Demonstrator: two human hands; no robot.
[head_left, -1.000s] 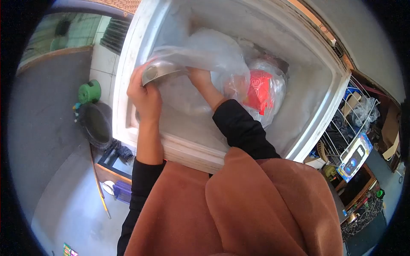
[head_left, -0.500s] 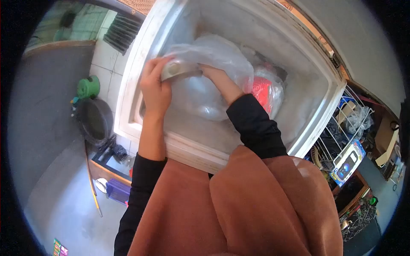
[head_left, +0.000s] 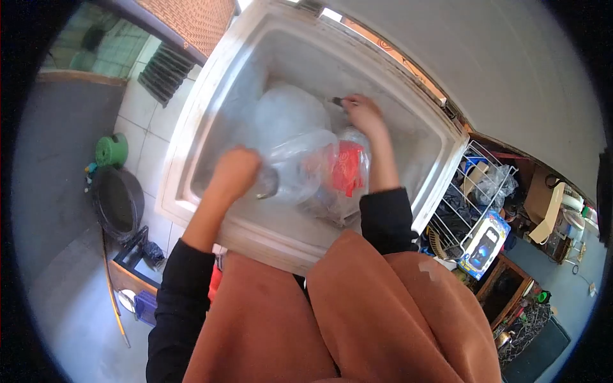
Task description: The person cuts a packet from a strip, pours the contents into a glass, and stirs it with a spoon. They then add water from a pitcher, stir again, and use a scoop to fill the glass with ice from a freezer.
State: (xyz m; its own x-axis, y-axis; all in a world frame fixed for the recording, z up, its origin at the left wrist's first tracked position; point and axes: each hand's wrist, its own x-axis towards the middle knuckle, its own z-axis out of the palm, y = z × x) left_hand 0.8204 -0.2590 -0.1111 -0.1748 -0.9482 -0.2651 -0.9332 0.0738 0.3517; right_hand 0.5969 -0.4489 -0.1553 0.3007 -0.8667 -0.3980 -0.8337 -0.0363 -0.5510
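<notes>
Both hands reach into an open white chest freezer [head_left: 185,137]. My left hand [head_left: 236,172] is closed on a roundish translucent item [head_left: 267,183] near the front left inside. My right hand [head_left: 363,113] is closed on a small dark object [head_left: 337,101], too small to name, towards the back right. Between the hands lie a clear plastic bag [head_left: 300,153] and a red package in clear plastic [head_left: 347,167]. A large whitish rounded bundle [head_left: 290,115] rests behind them.
The raised lid [head_left: 511,76] stands at the upper right. A wire rack [head_left: 466,191] with bags and a boxed item [head_left: 485,246] is on the right. At the left are a black basin [head_left: 118,201] and a green container [head_left: 112,150].
My hands have moved apart, the right one towards the back right. The roundish item is now lower, with my left hand. The clear bag has dropped and the view has shifted.
</notes>
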